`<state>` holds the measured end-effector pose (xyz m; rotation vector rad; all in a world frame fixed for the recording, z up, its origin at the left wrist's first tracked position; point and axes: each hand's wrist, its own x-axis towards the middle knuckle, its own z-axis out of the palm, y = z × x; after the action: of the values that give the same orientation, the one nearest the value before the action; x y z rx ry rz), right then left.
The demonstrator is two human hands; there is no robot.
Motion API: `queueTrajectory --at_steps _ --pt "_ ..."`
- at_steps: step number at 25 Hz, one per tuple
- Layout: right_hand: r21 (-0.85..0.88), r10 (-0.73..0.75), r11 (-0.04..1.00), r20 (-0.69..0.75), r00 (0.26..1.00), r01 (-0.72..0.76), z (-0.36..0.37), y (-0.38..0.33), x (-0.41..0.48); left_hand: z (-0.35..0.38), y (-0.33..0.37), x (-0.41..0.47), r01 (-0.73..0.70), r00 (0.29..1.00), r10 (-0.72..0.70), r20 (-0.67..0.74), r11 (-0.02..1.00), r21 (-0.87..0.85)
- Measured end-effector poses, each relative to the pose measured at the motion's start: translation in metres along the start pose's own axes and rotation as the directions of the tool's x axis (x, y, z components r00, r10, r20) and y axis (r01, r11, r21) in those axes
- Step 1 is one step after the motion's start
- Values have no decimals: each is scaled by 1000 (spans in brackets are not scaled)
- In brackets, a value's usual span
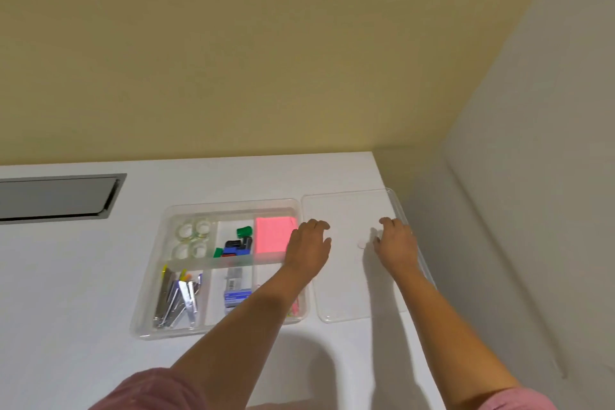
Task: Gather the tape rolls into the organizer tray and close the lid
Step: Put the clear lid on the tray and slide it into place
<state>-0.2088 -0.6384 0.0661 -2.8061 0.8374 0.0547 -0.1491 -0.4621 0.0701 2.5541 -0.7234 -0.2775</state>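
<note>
Four clear tape rolls sat together in the far-left compartment of the organizer tray, so by the look of it the gathering was done and the lid was the business in hand. The transparent lid lay flat on the white desk just to the right of the tray, its long axis running away from the person, side by side with the tray's right wall. Both hands were over it: the left hand reached across the tray's right edge with fingers spread and curled down near the lid's left rim, holding nothing; the right hand hovered by the lid's right rim, fingers likewise loosely open and empty. Whether either fingertip was actually touching the plastic, I could not tell. The lid lay directly beneath the two hands, one to each long side, so a two-handed lift looked the natural call, followed by a short carry leftward over the pink notes and the staplers.
</note>
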Motion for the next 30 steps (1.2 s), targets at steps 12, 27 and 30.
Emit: queueTrajectory --at_steps 12,27,30 --pt "78 311 936 281 908 -345 5 75 45 31 27 42 270 951 -220 216 933 -237" --pt "264 99 957 -688 719 122 -119 -26 30 -79 54 57 382 906 -278 320 208 -901" --pt "58 -165 940 -786 595 337 -110 -57 7 -123 26 58 338 915 -128 383 -277 -900"
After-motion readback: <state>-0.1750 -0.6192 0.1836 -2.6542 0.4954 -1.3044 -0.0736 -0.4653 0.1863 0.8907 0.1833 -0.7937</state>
